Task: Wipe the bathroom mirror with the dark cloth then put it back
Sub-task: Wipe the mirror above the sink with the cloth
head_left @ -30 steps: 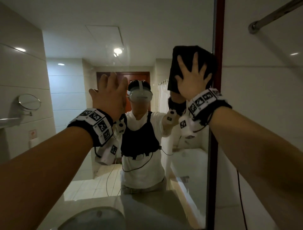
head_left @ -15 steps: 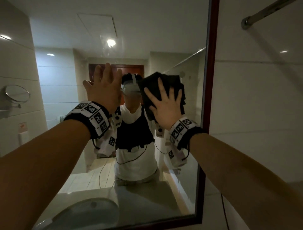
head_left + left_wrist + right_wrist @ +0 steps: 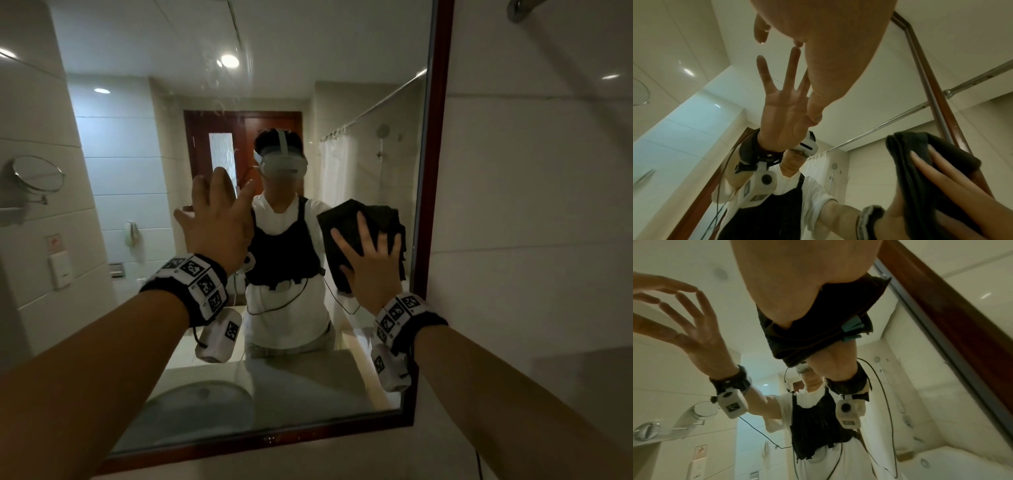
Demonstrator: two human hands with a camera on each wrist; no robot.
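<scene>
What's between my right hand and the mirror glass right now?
The dark cloth. In the head view the right hand presses it flat against the mirror, fingers spread; the right wrist view shows the cloth sandwiched under the palm.

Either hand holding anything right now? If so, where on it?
The right hand presses the folded dark cloth flat against the mirror glass, fingers spread over its lower middle. The left hand holds nothing.
</scene>
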